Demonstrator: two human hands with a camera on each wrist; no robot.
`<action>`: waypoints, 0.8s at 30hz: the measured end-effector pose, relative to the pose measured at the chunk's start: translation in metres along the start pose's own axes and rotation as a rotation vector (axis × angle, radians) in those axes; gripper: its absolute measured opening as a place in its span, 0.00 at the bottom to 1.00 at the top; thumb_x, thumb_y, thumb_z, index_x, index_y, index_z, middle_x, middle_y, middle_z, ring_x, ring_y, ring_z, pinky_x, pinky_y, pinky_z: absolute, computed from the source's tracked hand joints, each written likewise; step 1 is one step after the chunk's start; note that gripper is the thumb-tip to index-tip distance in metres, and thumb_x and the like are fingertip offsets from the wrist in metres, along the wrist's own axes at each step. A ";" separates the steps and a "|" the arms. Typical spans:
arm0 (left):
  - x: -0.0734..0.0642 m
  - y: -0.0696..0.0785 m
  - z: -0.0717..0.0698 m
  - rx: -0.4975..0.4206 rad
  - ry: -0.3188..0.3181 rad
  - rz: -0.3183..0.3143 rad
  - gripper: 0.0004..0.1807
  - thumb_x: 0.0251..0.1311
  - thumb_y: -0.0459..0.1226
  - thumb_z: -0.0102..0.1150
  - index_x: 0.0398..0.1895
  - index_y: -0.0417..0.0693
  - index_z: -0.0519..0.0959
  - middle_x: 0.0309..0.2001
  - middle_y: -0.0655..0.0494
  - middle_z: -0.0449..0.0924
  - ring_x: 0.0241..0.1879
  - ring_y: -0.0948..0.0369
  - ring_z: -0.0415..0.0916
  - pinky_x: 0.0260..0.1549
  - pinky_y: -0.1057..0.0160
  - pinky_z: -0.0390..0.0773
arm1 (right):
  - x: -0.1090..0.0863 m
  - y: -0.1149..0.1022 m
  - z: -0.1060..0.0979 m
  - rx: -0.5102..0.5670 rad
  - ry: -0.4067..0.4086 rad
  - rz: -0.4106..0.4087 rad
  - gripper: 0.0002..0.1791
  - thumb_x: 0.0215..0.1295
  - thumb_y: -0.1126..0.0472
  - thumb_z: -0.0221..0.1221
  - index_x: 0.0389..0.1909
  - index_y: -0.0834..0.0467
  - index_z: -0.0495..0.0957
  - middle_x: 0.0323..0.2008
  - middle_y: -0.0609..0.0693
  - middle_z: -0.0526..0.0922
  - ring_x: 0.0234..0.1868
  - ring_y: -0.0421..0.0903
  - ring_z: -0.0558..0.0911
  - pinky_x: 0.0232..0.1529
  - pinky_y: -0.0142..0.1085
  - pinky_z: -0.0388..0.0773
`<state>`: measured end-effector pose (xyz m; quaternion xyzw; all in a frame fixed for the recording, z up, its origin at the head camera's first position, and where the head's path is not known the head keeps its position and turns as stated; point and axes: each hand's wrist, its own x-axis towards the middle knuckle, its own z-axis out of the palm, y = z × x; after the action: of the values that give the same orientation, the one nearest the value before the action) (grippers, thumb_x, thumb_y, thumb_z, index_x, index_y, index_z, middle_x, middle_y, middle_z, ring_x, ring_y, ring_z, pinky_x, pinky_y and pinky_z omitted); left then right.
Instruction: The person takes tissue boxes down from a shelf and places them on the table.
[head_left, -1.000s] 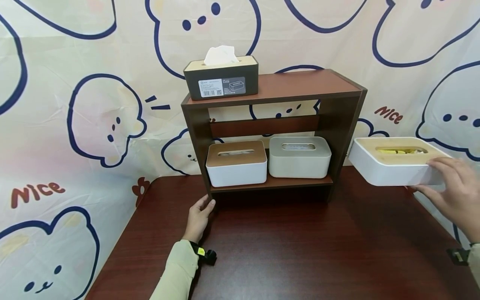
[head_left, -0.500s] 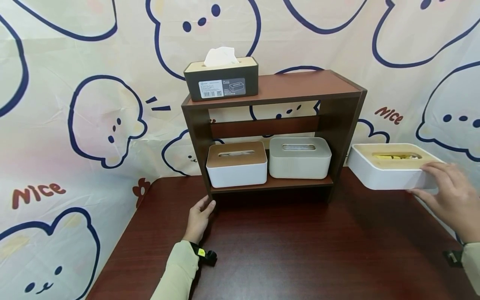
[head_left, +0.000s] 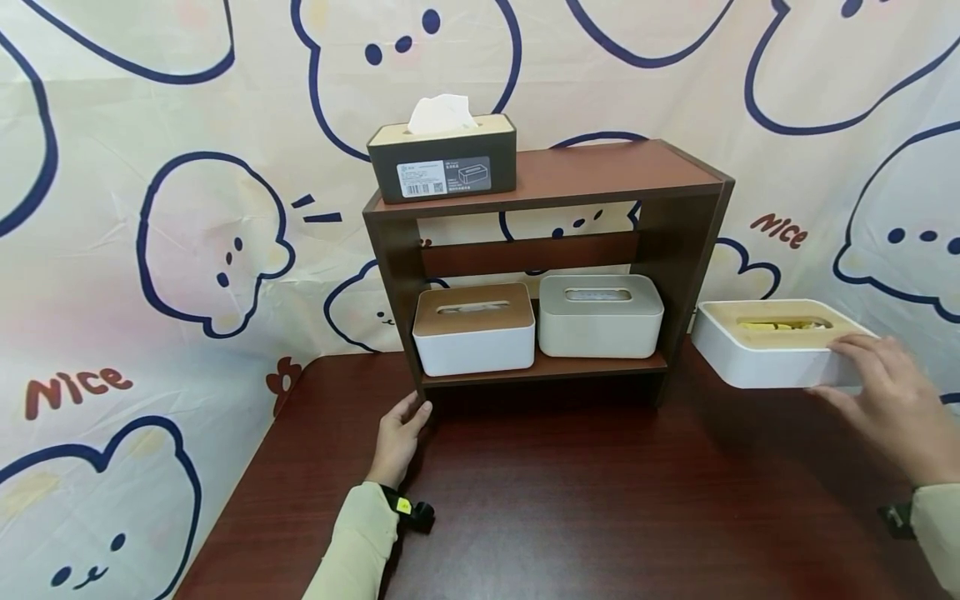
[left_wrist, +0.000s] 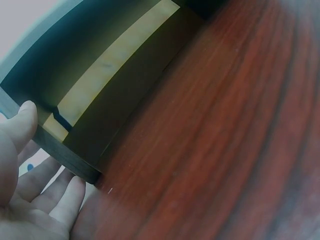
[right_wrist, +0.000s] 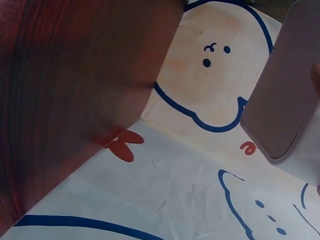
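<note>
On the right in the head view, a white tissue box with a pale wood-coloured lid is held above the table, a yellow packet showing through its slot. My right hand grips its right end, thumb low and fingers on top. The right wrist view shows the tissue box's underside; only a bit of that hand shows. My left hand holds the lower front edge of the brown shelf's left side panel. Close up, my left thumb lies on one side of the panel, the other fingers beyond it.
The brown shelf stands at the back of the dark red table. On its lower board sit a white box with a brown lid and a pale grey-green box. A dark tissue box stands on top. A cartoon-printed cloth hangs behind.
My right hand has lowered the white tissue box and brought it slightly left. The left hand stays on the shelf's side panel.
</note>
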<state>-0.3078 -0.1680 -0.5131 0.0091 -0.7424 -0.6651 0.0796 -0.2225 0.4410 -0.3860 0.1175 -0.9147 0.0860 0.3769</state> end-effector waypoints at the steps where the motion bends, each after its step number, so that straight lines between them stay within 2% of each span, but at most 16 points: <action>1: 0.000 0.000 0.000 0.001 0.001 -0.001 0.32 0.65 0.48 0.61 0.68 0.43 0.69 0.64 0.44 0.70 0.64 0.50 0.66 0.58 0.49 0.69 | 0.000 0.001 0.001 0.000 -0.001 -0.003 0.35 0.58 0.54 0.67 0.58 0.73 0.68 0.58 0.69 0.68 0.56 0.65 0.65 0.68 0.49 0.54; 2: 0.000 0.000 0.000 -0.001 0.003 -0.003 0.32 0.65 0.49 0.61 0.68 0.43 0.69 0.64 0.45 0.70 0.64 0.51 0.66 0.58 0.49 0.69 | -0.001 0.001 0.002 -0.001 -0.008 -0.003 0.34 0.55 0.59 0.69 0.58 0.72 0.68 0.58 0.68 0.68 0.56 0.65 0.65 0.68 0.49 0.55; 3: 0.000 0.000 0.000 0.000 0.003 -0.002 0.32 0.64 0.49 0.61 0.68 0.43 0.69 0.64 0.45 0.70 0.64 0.51 0.66 0.58 0.49 0.69 | -0.002 0.002 0.004 -0.002 -0.013 -0.001 0.34 0.54 0.60 0.70 0.58 0.72 0.68 0.58 0.68 0.68 0.56 0.64 0.65 0.69 0.49 0.54; 7: -0.001 0.001 0.000 0.006 0.010 -0.005 0.34 0.64 0.50 0.61 0.68 0.43 0.68 0.64 0.44 0.69 0.64 0.51 0.65 0.58 0.49 0.70 | -0.003 0.003 0.008 -0.001 -0.005 -0.037 0.35 0.54 0.54 0.67 0.56 0.73 0.69 0.56 0.68 0.70 0.55 0.64 0.66 0.68 0.47 0.56; 9: -0.001 0.001 0.000 0.008 0.013 -0.005 0.34 0.64 0.50 0.61 0.69 0.43 0.68 0.64 0.44 0.69 0.64 0.51 0.65 0.57 0.49 0.70 | -0.003 0.003 0.009 -0.004 -0.009 -0.039 0.36 0.49 0.60 0.72 0.55 0.74 0.69 0.55 0.69 0.70 0.55 0.65 0.66 0.69 0.47 0.54; 11: -0.002 0.001 0.000 0.006 0.013 -0.003 0.34 0.64 0.50 0.61 0.68 0.43 0.68 0.64 0.44 0.69 0.64 0.51 0.65 0.57 0.50 0.70 | -0.004 0.003 0.011 -0.012 -0.014 -0.039 0.40 0.36 0.72 0.76 0.55 0.74 0.69 0.55 0.69 0.69 0.55 0.65 0.66 0.69 0.49 0.55; 13: -0.002 0.001 0.001 0.001 0.013 0.000 0.34 0.64 0.50 0.61 0.68 0.43 0.68 0.64 0.44 0.70 0.64 0.51 0.65 0.57 0.50 0.70 | -0.004 0.004 0.012 -0.017 -0.020 -0.037 0.43 0.31 0.75 0.76 0.55 0.75 0.69 0.55 0.70 0.69 0.55 0.66 0.66 0.68 0.50 0.55; 19: -0.001 0.001 0.001 -0.006 0.011 0.005 0.34 0.64 0.50 0.61 0.68 0.43 0.69 0.64 0.45 0.70 0.63 0.51 0.66 0.57 0.50 0.70 | -0.006 0.007 0.015 -0.009 -0.038 -0.035 0.38 0.44 0.64 0.73 0.55 0.74 0.69 0.56 0.69 0.69 0.55 0.65 0.66 0.67 0.52 0.57; 22: -0.001 0.001 0.001 -0.009 0.011 0.004 0.34 0.64 0.50 0.61 0.68 0.42 0.69 0.64 0.45 0.70 0.63 0.52 0.66 0.57 0.50 0.70 | -0.007 0.008 0.016 -0.019 -0.033 -0.047 0.39 0.40 0.66 0.75 0.55 0.74 0.69 0.55 0.69 0.69 0.54 0.65 0.66 0.66 0.53 0.58; 24: -0.001 0.001 0.001 -0.010 0.010 0.004 0.33 0.64 0.49 0.61 0.68 0.42 0.69 0.64 0.45 0.70 0.63 0.52 0.66 0.57 0.50 0.70 | -0.007 0.008 0.018 -0.028 -0.033 -0.046 0.41 0.34 0.71 0.77 0.54 0.74 0.69 0.55 0.69 0.69 0.54 0.65 0.66 0.65 0.54 0.59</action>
<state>-0.3066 -0.1672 -0.5123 0.0108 -0.7385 -0.6688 0.0847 -0.2316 0.4458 -0.4043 0.1347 -0.9189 0.0627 0.3655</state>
